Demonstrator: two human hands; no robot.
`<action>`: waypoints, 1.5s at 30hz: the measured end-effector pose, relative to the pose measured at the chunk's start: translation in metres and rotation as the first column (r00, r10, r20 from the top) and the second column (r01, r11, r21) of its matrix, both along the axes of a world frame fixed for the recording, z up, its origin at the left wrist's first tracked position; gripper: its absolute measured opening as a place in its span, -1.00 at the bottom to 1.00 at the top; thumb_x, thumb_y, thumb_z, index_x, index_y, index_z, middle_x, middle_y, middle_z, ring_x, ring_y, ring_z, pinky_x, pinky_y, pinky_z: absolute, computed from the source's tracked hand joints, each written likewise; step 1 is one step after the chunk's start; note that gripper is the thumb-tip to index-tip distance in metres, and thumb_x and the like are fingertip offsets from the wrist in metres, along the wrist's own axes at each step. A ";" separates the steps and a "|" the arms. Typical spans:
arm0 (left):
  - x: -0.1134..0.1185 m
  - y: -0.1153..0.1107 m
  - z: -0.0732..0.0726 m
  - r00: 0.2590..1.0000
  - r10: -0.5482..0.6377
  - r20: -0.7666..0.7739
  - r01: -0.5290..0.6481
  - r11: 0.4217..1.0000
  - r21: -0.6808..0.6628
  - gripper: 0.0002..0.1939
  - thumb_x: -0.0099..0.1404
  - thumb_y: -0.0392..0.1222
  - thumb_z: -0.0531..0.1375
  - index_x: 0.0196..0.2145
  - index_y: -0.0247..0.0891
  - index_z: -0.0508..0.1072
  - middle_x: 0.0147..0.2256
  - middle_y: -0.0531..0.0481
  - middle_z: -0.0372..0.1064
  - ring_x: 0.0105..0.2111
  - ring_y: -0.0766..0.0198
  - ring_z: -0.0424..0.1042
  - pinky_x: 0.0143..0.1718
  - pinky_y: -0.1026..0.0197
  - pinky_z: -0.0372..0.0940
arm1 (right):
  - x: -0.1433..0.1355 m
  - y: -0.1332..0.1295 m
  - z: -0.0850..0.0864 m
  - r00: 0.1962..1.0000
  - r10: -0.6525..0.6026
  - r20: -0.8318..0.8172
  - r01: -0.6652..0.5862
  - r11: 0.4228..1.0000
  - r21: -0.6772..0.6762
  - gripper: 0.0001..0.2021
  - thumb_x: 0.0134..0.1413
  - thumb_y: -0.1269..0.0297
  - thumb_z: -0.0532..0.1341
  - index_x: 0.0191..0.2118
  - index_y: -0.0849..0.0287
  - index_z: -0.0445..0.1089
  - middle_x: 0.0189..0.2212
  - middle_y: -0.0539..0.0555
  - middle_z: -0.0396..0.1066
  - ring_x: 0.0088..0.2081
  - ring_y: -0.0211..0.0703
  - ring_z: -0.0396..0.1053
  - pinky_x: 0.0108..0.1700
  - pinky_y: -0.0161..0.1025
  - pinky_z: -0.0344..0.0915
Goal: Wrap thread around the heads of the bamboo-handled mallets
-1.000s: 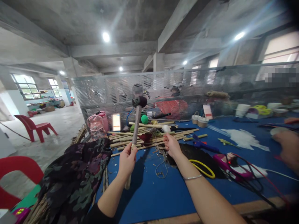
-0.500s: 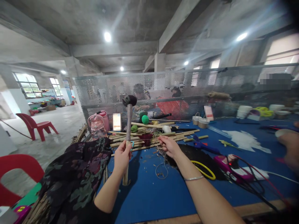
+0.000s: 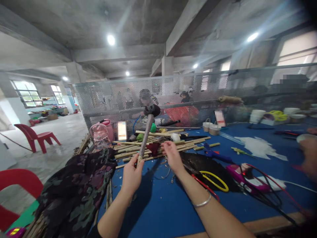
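Note:
My left hand (image 3: 132, 173) is closed round the lower part of a stick (image 3: 147, 134) wrapped in grey, with a dark bulky head at its top. The stick leans to the right. To its right, my right hand (image 3: 172, 157) is raised with bent fingers; whether it holds a thin thread is too blurred to tell. Behind both hands lies a pile of pale sticks (image 3: 193, 142), with a dark red bundle (image 3: 153, 148), a green ball (image 3: 140, 137) and a white ball (image 3: 175, 137) among them.
Scissors with yellow (image 3: 214, 181) and red handles lie beside my right forearm. A purple device (image 3: 245, 180) with cables is further right. Dark patterned cloth (image 3: 76, 185) covers the left edge. A perforated metal screen (image 3: 111, 99) stands behind; another person's arm (image 3: 307, 158) shows at far right.
The wrapped stick has tilted right and its head has moved right. My right hand has shifted slightly left, its fingers now looser. The red scissor handle has come into view.

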State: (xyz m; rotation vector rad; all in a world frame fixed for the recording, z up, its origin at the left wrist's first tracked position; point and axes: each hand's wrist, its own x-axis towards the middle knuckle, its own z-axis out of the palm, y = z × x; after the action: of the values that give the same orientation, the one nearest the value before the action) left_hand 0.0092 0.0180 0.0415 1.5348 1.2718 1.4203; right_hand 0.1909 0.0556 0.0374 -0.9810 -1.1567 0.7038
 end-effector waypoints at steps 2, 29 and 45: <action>0.001 0.000 -0.003 0.989 0.024 -0.146 -0.007 0.994 0.111 -0.62 0.13 -0.09 0.13 -0.11 -0.27 0.43 -0.40 -0.03 0.36 -0.40 0.25 0.31 -0.38 0.28 0.18 | -0.025 -0.010 -0.001 0.938 0.337 -0.085 -0.343 0.937 -0.068 -0.53 -0.03 -0.07 0.11 -0.07 0.12 0.13 -0.13 0.15 0.30 -0.16 -0.13 0.29 -0.24 -0.24 0.26; 0.005 0.007 -0.017 0.984 0.060 -0.166 -0.049 0.996 0.070 -0.67 0.07 -0.22 0.16 -0.16 -0.28 0.39 -0.35 -0.04 0.37 -0.45 0.31 0.32 -0.38 0.26 0.20 | -0.038 -0.018 -0.011 0.917 0.316 0.243 -0.269 0.940 -0.207 -0.82 -0.13 0.33 0.04 -0.66 0.21 0.14 -0.71 -0.10 0.02 -0.59 -0.35 -0.01 -0.54 -0.36 -0.06; 0.026 -0.008 -0.007 0.858 -0.242 0.453 0.373 0.900 -0.226 -0.57 0.03 0.18 0.13 -0.48 -0.31 0.29 -0.68 0.12 0.20 -0.75 0.46 0.13 -0.72 0.37 0.03 | -0.029 -0.009 -0.005 0.697 0.675 -0.241 -0.716 0.650 -0.253 -0.63 -0.13 0.04 0.24 -0.29 0.23 0.28 -0.76 -0.21 0.03 -0.78 -0.50 -0.26 -0.75 -0.43 -0.32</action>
State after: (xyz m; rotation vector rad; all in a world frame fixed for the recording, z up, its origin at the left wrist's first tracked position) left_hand 0.0348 0.0099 0.0346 1.0914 0.8831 1.1873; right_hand 0.1621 0.0471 0.0321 -0.7165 -1.3326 1.6165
